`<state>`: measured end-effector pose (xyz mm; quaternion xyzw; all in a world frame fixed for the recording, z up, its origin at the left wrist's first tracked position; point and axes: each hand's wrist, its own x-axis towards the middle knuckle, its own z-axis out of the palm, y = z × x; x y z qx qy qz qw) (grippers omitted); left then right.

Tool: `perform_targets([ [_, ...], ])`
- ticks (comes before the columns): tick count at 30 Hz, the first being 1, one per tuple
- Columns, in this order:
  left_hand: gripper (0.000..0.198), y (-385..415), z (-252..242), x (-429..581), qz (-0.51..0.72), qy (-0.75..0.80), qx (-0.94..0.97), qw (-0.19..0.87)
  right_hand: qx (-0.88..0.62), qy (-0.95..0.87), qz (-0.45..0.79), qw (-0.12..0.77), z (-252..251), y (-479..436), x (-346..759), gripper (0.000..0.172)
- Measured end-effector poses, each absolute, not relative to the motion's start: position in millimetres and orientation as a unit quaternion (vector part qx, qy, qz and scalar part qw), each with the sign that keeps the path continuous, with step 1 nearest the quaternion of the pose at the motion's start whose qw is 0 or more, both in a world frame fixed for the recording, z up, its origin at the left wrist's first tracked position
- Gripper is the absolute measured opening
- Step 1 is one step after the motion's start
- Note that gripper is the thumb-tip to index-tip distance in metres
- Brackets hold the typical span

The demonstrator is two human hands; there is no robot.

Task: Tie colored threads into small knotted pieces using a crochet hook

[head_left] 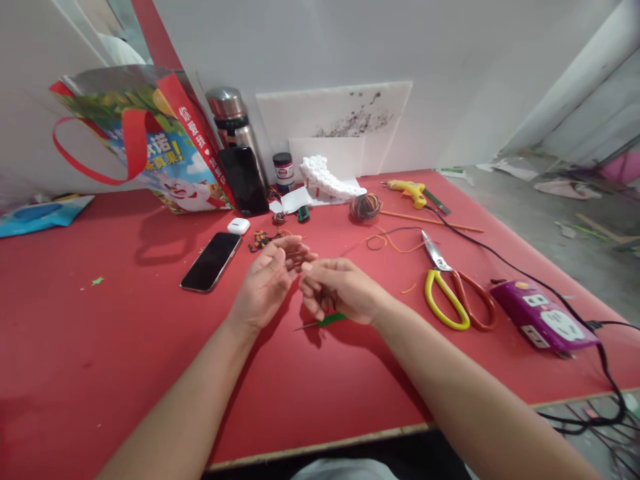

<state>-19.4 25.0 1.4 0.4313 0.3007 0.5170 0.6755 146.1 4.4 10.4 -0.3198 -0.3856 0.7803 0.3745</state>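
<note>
My right hand [340,287] is closed, thumb and forefinger pinched, and dark multicoloured yarn [328,304] shows among its curled fingers. My left hand [267,280] faces it with fingers loosely stretched and apart, their tips close to the right hand's. Whether a strand runs between the two hands is too fine to tell. Just below the right hand, a crochet hook with a green handle [331,320] lies on the table, partly hidden by the fingers. A ball of orange and dark yarn [365,207] sits beyond, its loose strand [395,241] trailing over the table.
Scissors [445,287] and a purple power strip [545,317] lie right, a yellow glue gun [407,192] behind. Left are a phone [212,261], a white earbud case [239,226] and a shopping bag [150,147]. At the back stand a flask [235,120] and white crocheted piece [330,180].
</note>
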Motion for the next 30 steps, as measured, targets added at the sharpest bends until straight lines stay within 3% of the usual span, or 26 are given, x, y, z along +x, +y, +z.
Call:
perform_targets([
  [3, 0.042, 19, 1, -16, 0.481, 0.288, 0.424, 0.711, -0.305, -0.392, 0.802, 0.331, 7, 0, 139, 0.05],
  [8, 0.041, 16, -2, -16, 0.406, 0.24, 0.43, 0.769, -0.28, -0.372, 0.791, 0.397, 6, 5, 147, 0.048],
  [14, 0.039, 20, -4, -17, 0.438, 0.24, 0.416, 0.76, -0.285, -0.379, 0.751, 0.459, 7, 9, 154, 0.042],
  [19, 0.039, 25, -8, -22, 0.471, 0.278, 0.416, 0.726, -0.409, -0.44, 0.628, 0.495, 4, 12, 157, 0.037],
  [24, 0.04, 29, -10, -24, 0.477, 0.303, 0.414, 0.714, -0.54, -0.586, 0.461, 0.389, 0, 19, 166, 0.027],
  [26, 0.04, 29, -8, -24, 0.484, 0.302, 0.405, 0.715, -0.548, -0.622, 0.447, 0.336, 0, 20, 169, 0.032],
  [28, 0.04, 29, -7, -24, 0.489, 0.299, 0.397, 0.717, -0.536, -0.635, 0.449, 0.327, 1, 19, 168, 0.041],
  [30, 0.04, 29, -6, -24, 0.488, 0.292, 0.392, 0.723, -0.508, -0.631, 0.465, 0.358, 2, 16, 164, 0.037],
])
